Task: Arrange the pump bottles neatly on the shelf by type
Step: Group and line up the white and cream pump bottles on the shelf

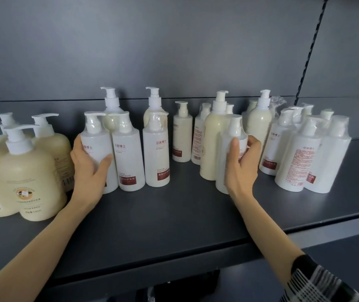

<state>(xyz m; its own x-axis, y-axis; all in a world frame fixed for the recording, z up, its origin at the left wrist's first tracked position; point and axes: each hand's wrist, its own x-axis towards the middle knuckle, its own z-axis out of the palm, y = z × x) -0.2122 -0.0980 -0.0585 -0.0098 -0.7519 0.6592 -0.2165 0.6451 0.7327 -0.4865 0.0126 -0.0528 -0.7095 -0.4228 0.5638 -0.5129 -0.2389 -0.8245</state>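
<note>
On the dark grey shelf [174, 219] stand many pump bottles. My left hand [89, 168] grips a white red-labelled bottle [97, 140], first in a row with two matching white bottles [128, 153] [155, 153]. My right hand [240, 166] is wrapped around another white bottle [233, 136] standing in front of a tall cream bottle [212, 131]. Several squat cream bottles [28, 171] crowd the far left. More white wrapped bottles [300, 153] cluster at the right.
Two tall cream bottles [111, 103] [153, 103] stand behind the left white row, and smaller bottles [182, 134] sit by the grey back panel [174, 51]. A slotted upright [313, 44] rises at the right. The shelf's front edge [196, 260] runs below my forearms.
</note>
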